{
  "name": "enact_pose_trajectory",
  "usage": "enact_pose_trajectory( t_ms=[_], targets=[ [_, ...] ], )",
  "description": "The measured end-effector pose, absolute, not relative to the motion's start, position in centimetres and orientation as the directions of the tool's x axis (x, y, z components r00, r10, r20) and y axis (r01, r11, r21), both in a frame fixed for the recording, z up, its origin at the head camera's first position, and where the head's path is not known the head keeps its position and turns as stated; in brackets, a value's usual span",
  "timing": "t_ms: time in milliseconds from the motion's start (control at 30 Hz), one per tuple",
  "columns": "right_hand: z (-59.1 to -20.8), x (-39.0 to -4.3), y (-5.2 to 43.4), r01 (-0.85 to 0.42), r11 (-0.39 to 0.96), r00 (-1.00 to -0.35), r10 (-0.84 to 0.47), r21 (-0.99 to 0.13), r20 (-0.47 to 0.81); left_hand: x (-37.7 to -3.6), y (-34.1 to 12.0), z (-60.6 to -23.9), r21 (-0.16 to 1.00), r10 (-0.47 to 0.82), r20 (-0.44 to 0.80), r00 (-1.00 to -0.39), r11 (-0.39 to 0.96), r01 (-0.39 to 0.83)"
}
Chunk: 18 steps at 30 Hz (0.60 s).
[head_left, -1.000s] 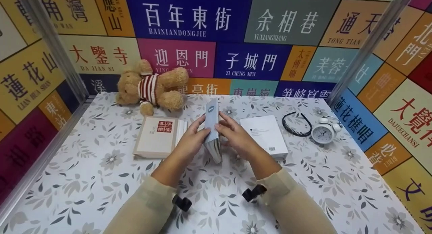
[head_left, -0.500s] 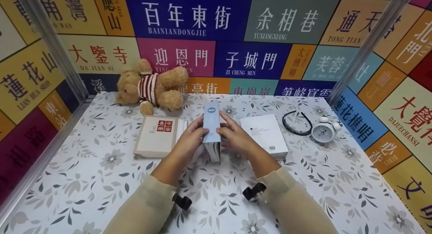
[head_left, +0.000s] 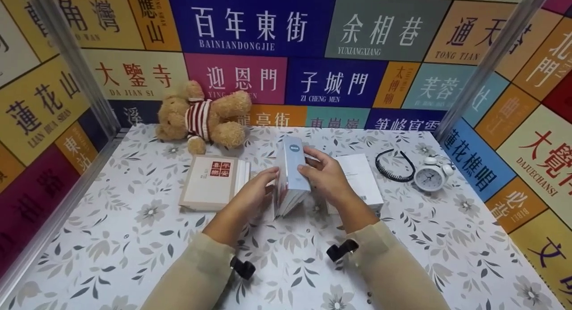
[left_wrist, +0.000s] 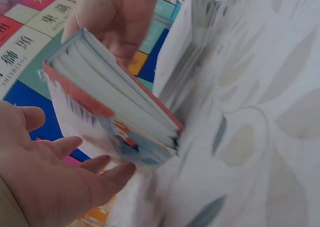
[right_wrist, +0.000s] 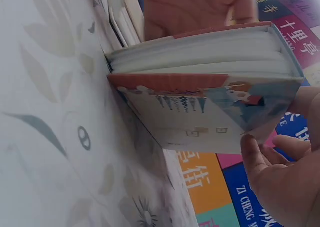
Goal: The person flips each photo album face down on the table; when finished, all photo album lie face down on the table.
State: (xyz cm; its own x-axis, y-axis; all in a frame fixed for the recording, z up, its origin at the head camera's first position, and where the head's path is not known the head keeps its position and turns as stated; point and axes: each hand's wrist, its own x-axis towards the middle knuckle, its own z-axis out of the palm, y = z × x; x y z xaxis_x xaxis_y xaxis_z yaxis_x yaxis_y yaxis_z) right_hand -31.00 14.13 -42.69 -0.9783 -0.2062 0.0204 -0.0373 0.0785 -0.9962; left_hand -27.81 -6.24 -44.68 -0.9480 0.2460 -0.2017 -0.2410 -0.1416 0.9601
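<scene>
A thick photo album (head_left: pixel 296 167) with a light blue spine and an illustrated cover stands on its page edges, spine up and slightly tilted, in the middle of the table. My right hand (head_left: pixel 328 178) holds it from the right, thumb at the spine and fingers on the cover (right_wrist: pixel 185 112). To its left is my left hand (head_left: pixel 254 189), fingers extended beside the other cover; in the left wrist view this hand (left_wrist: pixel 65 172) is spread out, its fingertips close to the album (left_wrist: pixel 110 97). Whether they touch it is unclear. The pages fan apart at the lower end.
A cream album (head_left: pixel 208 185) with red characters lies left, a white book (head_left: pixel 357 171) right, partly behind my right hand. Further right are a black headband (head_left: pixel 395 167) and a white alarm clock (head_left: pixel 431 176). A teddy bear (head_left: pixel 201 118) lies at the back left against the wall.
Both hands held the album by its spine earlier, turning it straight. Now it has shifted slightly right and leans, and my left hand has come away from the spine.
</scene>
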Motion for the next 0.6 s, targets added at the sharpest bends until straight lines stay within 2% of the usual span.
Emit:
enact_pose_trajectory(
  t_ms=[167,367,600],
  targets=[
    [-42.7,-31.3,14.7,-0.052,0.148,-0.989,-0.148,-0.988,0.030,-28.2,-6.6,-46.1,0.932,0.235,-0.263,-0.936,-0.187,-0.309],
    [-42.8,-31.9,15.2,-0.006,0.180,-0.993,-0.119,-0.984,-0.015,-28.6,-7.1,-46.3,0.937,0.212,-0.248,-0.945,-0.197,-0.290],
    [-43.5,-32.6,15.8,0.069,0.288,-0.993,-0.073,-0.955,-0.094,-28.9,-7.5,-46.1,0.931,0.161,-0.271,-0.949,-0.208,-0.301]
  ],
)
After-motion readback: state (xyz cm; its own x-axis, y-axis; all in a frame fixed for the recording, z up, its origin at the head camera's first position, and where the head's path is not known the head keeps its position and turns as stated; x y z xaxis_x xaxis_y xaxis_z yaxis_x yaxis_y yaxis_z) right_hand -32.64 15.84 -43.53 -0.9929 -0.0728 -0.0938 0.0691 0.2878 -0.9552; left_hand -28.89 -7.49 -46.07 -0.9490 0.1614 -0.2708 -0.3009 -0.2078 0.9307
